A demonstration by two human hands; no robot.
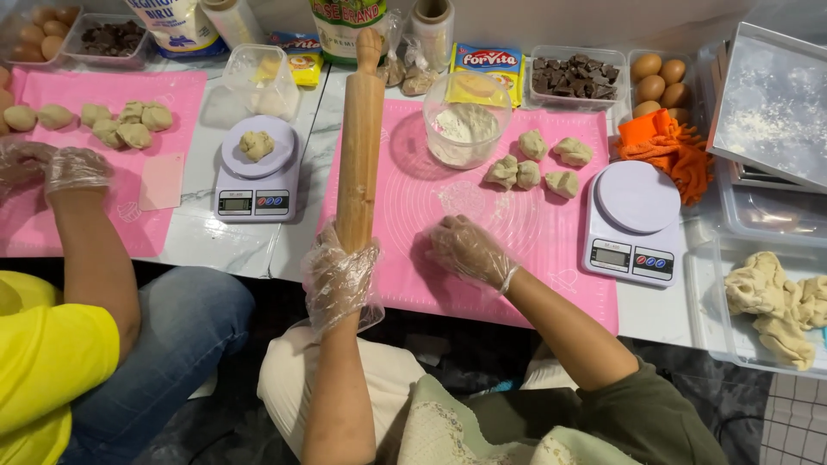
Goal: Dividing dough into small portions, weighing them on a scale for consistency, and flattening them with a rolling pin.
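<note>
wooden rolling pin (pixel 360 138) | upright, pointing away | left hand (pixel 340 271) grips lower end

2 kitchen scales (pixel 257 170) – 2 pink mats (pixel 482 232) – 1 rolling pin (pixel 360 138) – 2 chocolate trays (pixel 575 76).

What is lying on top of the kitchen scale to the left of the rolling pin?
One lump of pale dough sits on the round platform of the left scale. The platform under the lump is covered; the scale's display is too small to read.
</note>
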